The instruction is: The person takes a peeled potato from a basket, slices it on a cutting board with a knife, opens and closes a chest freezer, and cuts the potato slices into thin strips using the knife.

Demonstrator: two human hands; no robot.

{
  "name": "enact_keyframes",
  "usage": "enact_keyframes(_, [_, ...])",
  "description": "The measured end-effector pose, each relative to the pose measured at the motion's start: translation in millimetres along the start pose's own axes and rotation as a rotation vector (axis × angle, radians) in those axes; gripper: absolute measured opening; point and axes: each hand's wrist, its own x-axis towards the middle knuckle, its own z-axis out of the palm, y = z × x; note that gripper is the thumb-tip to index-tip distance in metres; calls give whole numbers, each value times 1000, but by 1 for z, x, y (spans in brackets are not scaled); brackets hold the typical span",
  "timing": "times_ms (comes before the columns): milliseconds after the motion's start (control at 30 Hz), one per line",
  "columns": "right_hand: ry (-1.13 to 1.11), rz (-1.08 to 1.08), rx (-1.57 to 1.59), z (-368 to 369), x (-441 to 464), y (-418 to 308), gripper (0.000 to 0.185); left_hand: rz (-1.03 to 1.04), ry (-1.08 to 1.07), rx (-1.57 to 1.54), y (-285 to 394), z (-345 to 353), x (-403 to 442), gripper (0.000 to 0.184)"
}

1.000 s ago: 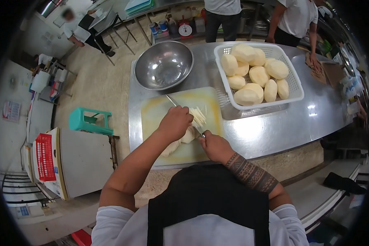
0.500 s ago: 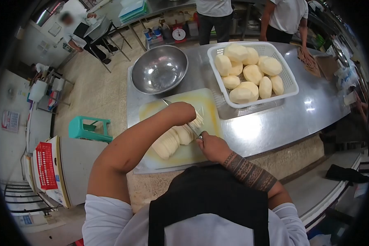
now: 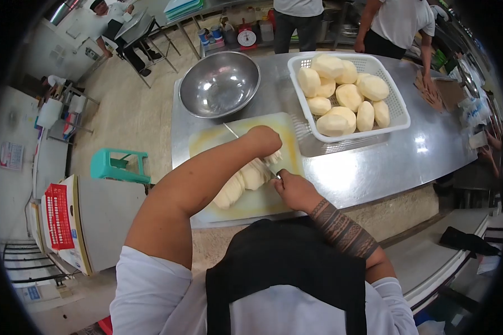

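Observation:
My right hand [image 3: 297, 191] is wrapped round the handle of a knife [image 3: 231, 131], whose blade runs up and left across the cutting board [image 3: 274, 124]. Beyond the blade my left hand [image 3: 264, 140] is curled down over pale potato strips [image 3: 275, 154]; its fingertips are hidden. The forearm covers the middle of the blade. On the near side of the knife, sliced peeled potato [image 3: 229, 193] lies on the yellow-stained board, partly behind my left arm.
A white basket [image 3: 403, 118] of several peeled potatoes [image 3: 349, 97] stands at the back right of the steel table [image 3: 369, 173]. A steel bowl [image 3: 218, 84] is at the back left. A green stool [image 3: 117, 166] stands on the floor leftward. Other people are beyond the table, one hand [image 3: 428, 84] at its far edge.
My left hand has moved a little to the right over the strips, and more of the blade's far end shows. My right hand keeps hold of the knife. The whole view has shifted slightly.

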Motion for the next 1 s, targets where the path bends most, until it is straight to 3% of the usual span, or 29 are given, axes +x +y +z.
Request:
enact_keyframes(67, [-40, 24, 25, -8, 5, 3, 40, -83, 64, -43, -3, -8, -4, 14])
enact_keyframes(167, [3, -99, 83, -6, 17, 31, 41, -179, 442, -239, 2, -33, -37, 13])
enact_keyframes(267, [-244, 148, 360, -37, 19, 19, 40, -309, 589, -431, 27, -40, -81, 14])
enact_keyframes(367, [-263, 176, 495, -43, 23, 29, 40, -272, 474, -394, 51, 3, -98, 16])
enact_keyframes(467, [-290, 157, 512, -39, 27, 37, 40, -209, 517, -409, 72, 50, -96, 20])
enact_keyframes(667, [-259, 110, 439, -36, 22, 30, 40, -272, 509, -402, 82, 60, -84, 25])
enact_keyframes(867, [-280, 147, 502, -40, 25, 36, 35, -164, 336, -336, 51, 61, -57, 17])
enact_keyframes(1000, [-301, 183, 555, -39, 26, 40, 35, -154, 549, -428, 42, 60, -63, 14])
